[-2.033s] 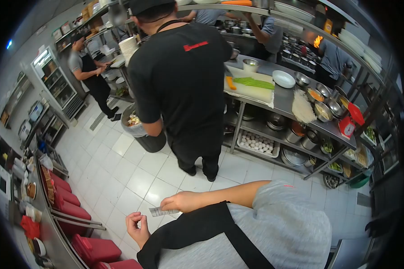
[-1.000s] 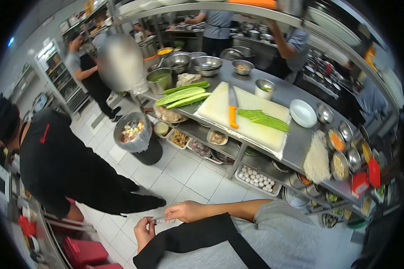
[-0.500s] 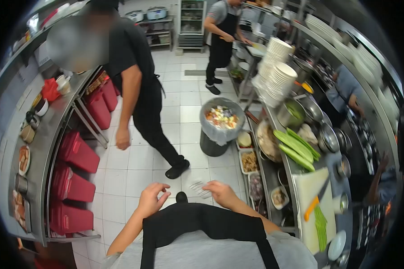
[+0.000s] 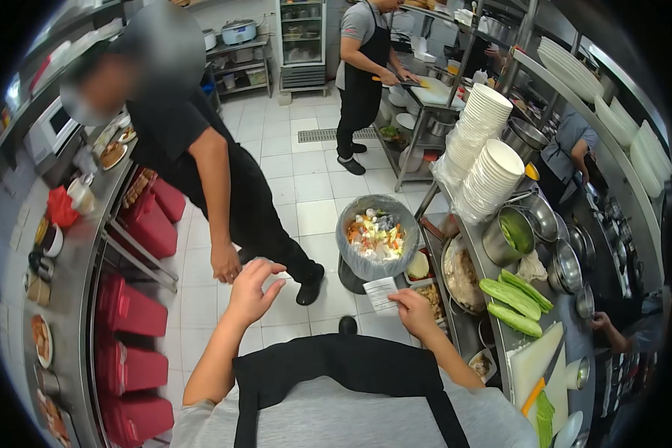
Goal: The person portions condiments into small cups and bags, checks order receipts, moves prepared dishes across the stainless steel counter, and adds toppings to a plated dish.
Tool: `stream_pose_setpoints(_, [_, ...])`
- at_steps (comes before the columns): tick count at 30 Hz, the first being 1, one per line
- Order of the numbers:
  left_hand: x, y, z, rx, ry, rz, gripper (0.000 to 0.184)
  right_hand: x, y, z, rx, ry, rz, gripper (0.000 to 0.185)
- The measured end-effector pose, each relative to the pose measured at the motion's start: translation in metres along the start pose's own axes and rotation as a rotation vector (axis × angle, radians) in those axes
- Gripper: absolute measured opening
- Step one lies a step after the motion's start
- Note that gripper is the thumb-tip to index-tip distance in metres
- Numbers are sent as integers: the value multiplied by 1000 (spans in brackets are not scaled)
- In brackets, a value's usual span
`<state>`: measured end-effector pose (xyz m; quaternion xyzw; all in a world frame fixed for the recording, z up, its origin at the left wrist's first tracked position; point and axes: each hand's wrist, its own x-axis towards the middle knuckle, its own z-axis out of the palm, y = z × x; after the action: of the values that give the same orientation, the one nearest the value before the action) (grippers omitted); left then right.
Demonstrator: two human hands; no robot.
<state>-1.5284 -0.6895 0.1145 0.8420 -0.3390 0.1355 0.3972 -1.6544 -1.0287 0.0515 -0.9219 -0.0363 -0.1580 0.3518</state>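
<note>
A small printed paper slip [image 4: 381, 294] is pinched in the fingertips of my right hand [image 4: 415, 312], just in front of the lined bin. My left hand [image 4: 255, 290] is raised over the floor with its fingers apart and nothing between them. It looks close to the hanging hand of a person in black [image 4: 225, 261], but whether they touch I cannot tell. The bin [image 4: 360, 267], full of food scraps, stands beyond the slip.
On the right, a steel counter holds stacked bowls [image 4: 493, 175], peeled green vegetables [image 4: 515, 306], and a cutting board [image 4: 530, 358] with an orange-handled knife. Red bins [image 4: 134, 306] line the left counter [image 4: 89, 246]. Another person [image 4: 364, 71] cuts at a far table.
The view has swung left, away from the cutting board. The person in black now stands ahead on the left. My hands have moved apart, and the slip is now only in my right hand.
</note>
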Motion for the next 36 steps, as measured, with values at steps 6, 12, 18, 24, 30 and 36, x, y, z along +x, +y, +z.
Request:
stream_pose_setpoints(6, [110,-37,53,3,-78,21,20,98,94,-38,-60,246,28,26])
stream_pose_setpoints(12, [218,-69,114,-111,-127,-67,21,207,139,-65,-2,239,-26,24])
stream_pose_setpoints(18, [254,-112,206,-288,-368,-317,31,263,142,-55,116,184,-7,26])
stream_pose_setpoints(24, [261,-164,292,-238,-457,-392,31,254,169,-40,149,123,44,28])
stream_pose_setpoints(30, [315,-162,313,-809,-654,-643,34,260,188,-33,106,118,-1,30])
stream_pose_setpoints(36, [349,-195,338,-593,-813,-375,35,259,210,-39,98,184,172,29])
